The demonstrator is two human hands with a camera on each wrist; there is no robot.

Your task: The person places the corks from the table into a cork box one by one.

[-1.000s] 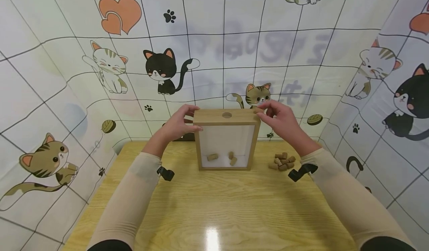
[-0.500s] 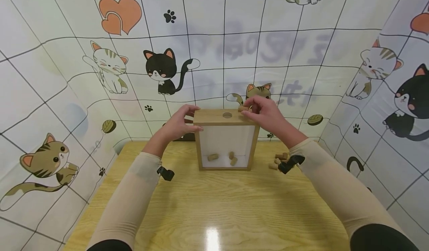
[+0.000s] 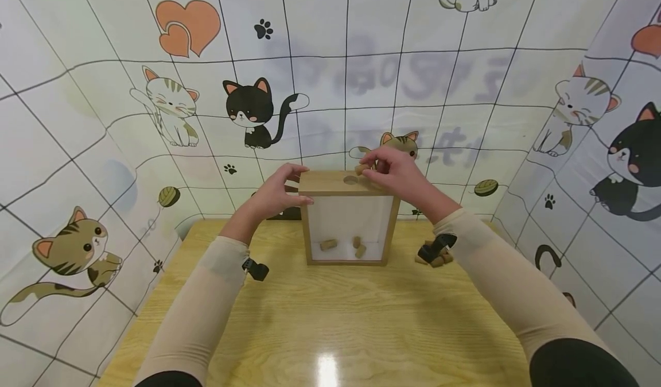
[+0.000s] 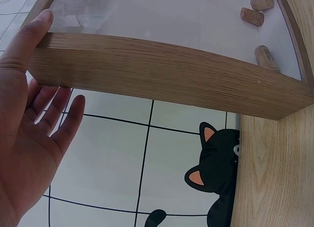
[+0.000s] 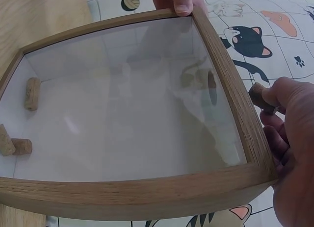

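A wooden-framed box (image 3: 304,226) with a clear front stands upright on the table. Its top face has a round hole (image 3: 352,180). Inside, at the bottom, lie 3 corks (image 3: 328,244). My left hand (image 3: 276,194) grips the box's upper left corner, thumb in front and fingers behind, as the left wrist view (image 4: 34,119) also has it. Between the thumb and fingers of my right hand (image 3: 400,174) a cork (image 5: 262,98) is pinched, just right of the hole and close to the top face.
A pile of several corks (image 3: 439,259) lies on the wooden table (image 3: 330,318) right of the box, partly covered by the right wrist's camera (image 3: 436,248). Behind the table hangs a cloth (image 3: 320,105) printed with cats and grid lines.
My right hand has moved left along the box's top with the cork, from the right corner to beside the hole. The left hand has kept its grip on the corner.
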